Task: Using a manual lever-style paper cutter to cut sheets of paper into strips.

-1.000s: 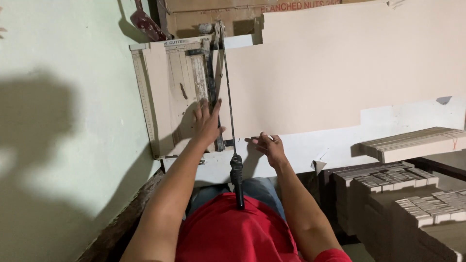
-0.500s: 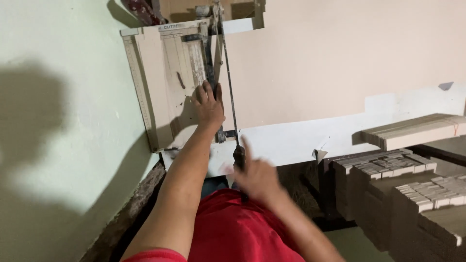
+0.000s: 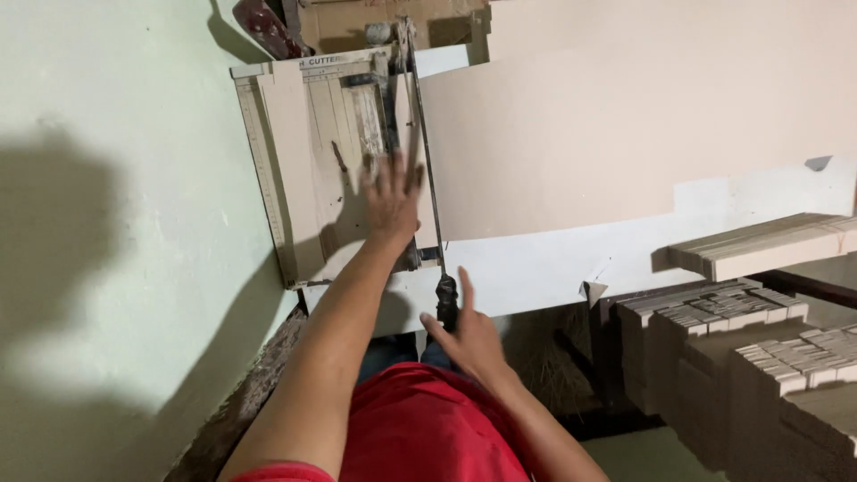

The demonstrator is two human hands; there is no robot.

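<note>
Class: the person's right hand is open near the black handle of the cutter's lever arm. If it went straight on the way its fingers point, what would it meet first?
Most likely the black handle itself: the right hand points up at it, almost touching, though depth is unclear.

A brown cardboard box [image 3: 393,20] stood at the top edge, behind the paper cutter, its open flaps ragged. Across the cutter's top edge ran a narrow pale label strip [image 3: 312,64] printed in dark letters, and a ruled scale strip [image 3: 261,170] with fine dark markings ran down its left edge.
</note>
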